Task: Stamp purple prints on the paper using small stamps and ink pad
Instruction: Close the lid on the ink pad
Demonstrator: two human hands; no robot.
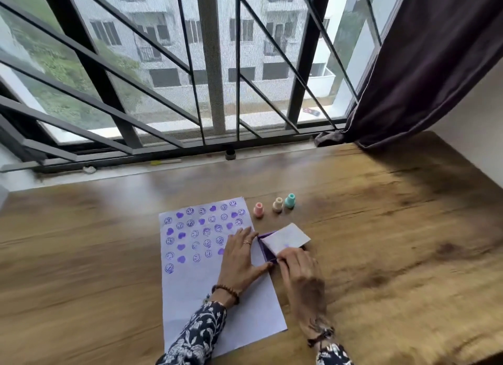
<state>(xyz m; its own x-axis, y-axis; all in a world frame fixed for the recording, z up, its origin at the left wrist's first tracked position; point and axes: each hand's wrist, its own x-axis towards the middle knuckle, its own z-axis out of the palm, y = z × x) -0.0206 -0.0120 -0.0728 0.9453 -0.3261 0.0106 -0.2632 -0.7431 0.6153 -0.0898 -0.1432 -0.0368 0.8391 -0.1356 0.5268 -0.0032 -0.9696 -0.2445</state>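
Observation:
A white paper (196,288) lies on the wooden table, its upper half covered with purple smiley and heart prints. At its right edge sits the purple ink pad (266,249), its pale lid (287,238) tilted partly over it. My left hand (239,258) rests flat on the paper, fingers spread, thumb against the pad's left side. My right hand (296,269) holds the lid's near edge. Three small stamps stand upright behind the pad: a pink stamp (258,210), a cream stamp (278,204) and a teal stamp (290,200).
The wooden table (381,242) runs up to a barred window (206,65) at the back. A dark curtain (424,65) hangs at the right, its hem touching the tabletop corner. A small dark knob (230,154) sits on the sill.

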